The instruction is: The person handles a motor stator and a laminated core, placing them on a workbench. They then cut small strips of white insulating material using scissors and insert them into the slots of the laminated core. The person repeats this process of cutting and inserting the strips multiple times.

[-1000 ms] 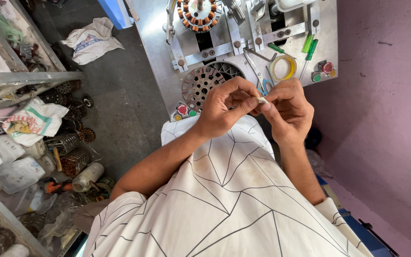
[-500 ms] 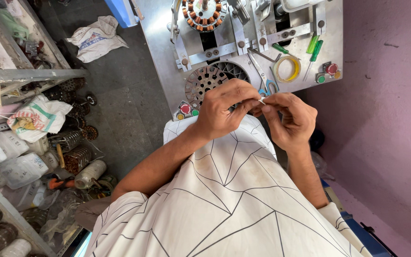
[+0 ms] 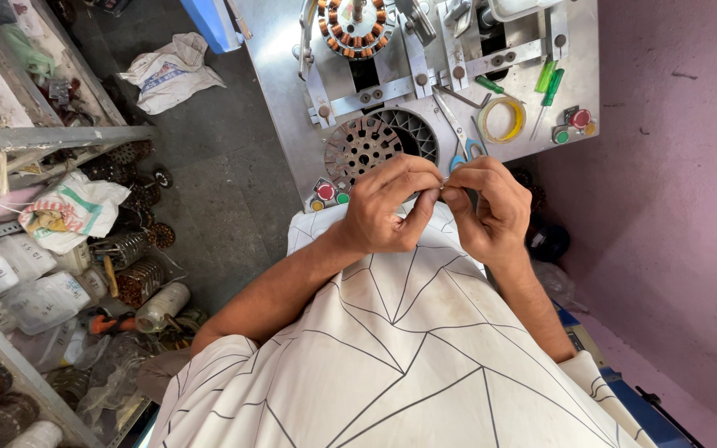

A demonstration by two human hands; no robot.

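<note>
Together, a tiny pale piece (image 3: 442,184), too small to identify, is pinched between the fingertips of the left hand (image 3: 392,207) and the right hand (image 3: 485,207), held above the lap just before the metal surface (image 3: 284,50), where scissors (image 3: 460,137), a yellow tape roll (image 3: 504,119) and a perforated disc (image 3: 363,146) are laid

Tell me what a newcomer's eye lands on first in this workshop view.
First, the two hands meeting mid-frame: the left hand and right hand pinch something tiny between their fingers, too small to identify. Just above them lies a grey metal machine table with a copper-wound stator at the top, a perforated round disc and a yellow tape roll. The white line-patterned shirt fills the foreground.
</note>
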